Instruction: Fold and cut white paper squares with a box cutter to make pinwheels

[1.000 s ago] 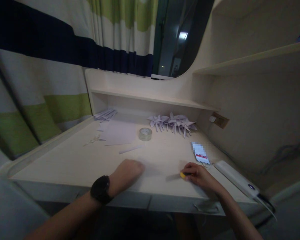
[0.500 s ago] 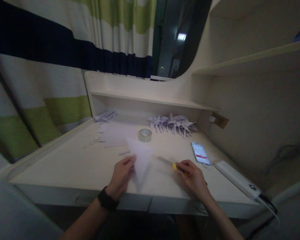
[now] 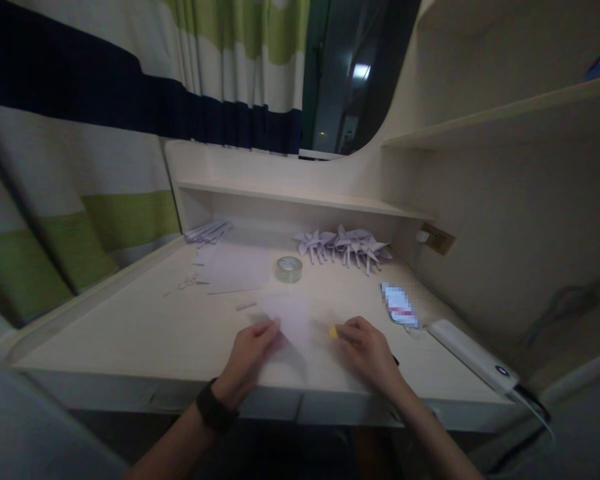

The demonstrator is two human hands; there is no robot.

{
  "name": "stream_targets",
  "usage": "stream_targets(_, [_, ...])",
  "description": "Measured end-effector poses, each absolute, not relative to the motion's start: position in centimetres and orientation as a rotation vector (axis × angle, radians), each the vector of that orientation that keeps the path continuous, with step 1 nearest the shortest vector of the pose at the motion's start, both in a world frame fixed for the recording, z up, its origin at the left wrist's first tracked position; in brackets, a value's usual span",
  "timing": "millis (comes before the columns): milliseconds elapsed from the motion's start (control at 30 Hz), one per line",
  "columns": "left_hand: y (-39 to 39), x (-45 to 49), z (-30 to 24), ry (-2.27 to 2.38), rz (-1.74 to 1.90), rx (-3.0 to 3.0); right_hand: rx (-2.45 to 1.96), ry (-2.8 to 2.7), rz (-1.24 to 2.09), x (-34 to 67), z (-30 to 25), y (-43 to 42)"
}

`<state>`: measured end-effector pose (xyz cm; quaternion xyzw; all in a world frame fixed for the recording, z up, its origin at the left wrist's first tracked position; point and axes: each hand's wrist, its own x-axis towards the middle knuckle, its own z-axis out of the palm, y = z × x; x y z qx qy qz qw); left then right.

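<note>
My left hand (image 3: 250,351), a black watch on its wrist, pinches the left side of a pale folded sheet of paper (image 3: 293,320) lifted just above the desk (image 3: 130,327). Close on the paper's right, my right hand (image 3: 367,350) is closed around a yellow-handled utility knife (image 3: 334,331). The knife's tip points toward the paper, and its blade is hidden behind the sheet. Both hands are near the desk's front edge.
A roll of clear tape (image 3: 289,269) stands mid-desk. Several paper pinwheels (image 3: 347,245) lie at the back, flat sheets (image 3: 237,267) and scissors (image 3: 183,285) to the left. A phone (image 3: 400,307) and a white power bank (image 3: 473,353) lie right.
The paper went from flat under my left hand to lifted and held. My right hand with the knife moved left, up to the paper's right edge.
</note>
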<state>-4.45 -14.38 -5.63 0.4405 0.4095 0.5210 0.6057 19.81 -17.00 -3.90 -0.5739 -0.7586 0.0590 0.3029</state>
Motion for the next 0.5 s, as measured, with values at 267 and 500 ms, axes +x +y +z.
stream_targets(267, [-18.2, -4.4, -3.3, 1.119, 0.840, 1.699, -1.521, -2.193, 0.105, 20.3, -4.4, -14.7])
stream_targets(500, [-26.4, -5.7, 0.7, 0.904, 0.928, 2.267, -1.492, -2.227, 0.133, 20.8, -5.8, -13.9])
